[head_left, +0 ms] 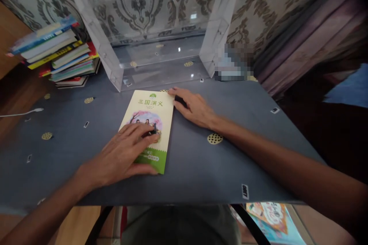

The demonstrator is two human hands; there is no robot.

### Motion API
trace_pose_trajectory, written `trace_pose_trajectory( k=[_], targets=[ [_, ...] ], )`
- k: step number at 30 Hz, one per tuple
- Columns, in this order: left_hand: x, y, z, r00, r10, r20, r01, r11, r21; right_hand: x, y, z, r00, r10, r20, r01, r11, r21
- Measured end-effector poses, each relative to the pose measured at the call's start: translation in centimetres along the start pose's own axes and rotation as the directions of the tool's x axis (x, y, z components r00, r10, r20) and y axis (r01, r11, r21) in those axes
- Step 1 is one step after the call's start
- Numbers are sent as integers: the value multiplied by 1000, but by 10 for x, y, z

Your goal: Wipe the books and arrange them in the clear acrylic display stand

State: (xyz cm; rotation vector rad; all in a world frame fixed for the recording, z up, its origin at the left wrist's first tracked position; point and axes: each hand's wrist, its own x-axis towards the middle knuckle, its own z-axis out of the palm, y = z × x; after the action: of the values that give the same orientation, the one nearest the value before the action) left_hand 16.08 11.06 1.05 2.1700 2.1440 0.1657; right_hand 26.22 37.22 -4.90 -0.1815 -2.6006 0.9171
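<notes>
A thin cream and green paperback book (156,101) with Chinese characters and a pink-tree picture lies closed on the table, cover up. My left hand (126,151) rests on the lower part of its cover, fingers stretched out and thumb apart near the bottom edge. Part of the picture is hidden under these fingers. At the book's upper right corner is my right hand (194,107), its fingertips at the edge and its thumb spread from the index finger. A dark patch shows between that thumb and finger; I cannot tell what it is.
Behind the book stands a clear plastic shelf unit (113,72) against the patterned wall. A stack of books (69,55) sits at the back left, with a white cable (23,113) in front. A blurred-out item (232,63) is at the back right. The grey tablecloth (201,176) ends near me.
</notes>
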Motion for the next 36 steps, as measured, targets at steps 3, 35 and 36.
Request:
trace_pose_trajectory(
  k=[3,35,36],
  targets=[
    [-3,5,1,995,61,83,-63,998,27,-8,-1,0,999,-30,-26,30,999,-15],
    [-17,7,9,931,265,-251,-261,964,50,-84,-83,3,916,-402,-10,359,807,468],
    [-18,7,10,932,255,-258,-253,967,42,-85,-84,3,912,-411,-10,366,800,475]
  ],
)
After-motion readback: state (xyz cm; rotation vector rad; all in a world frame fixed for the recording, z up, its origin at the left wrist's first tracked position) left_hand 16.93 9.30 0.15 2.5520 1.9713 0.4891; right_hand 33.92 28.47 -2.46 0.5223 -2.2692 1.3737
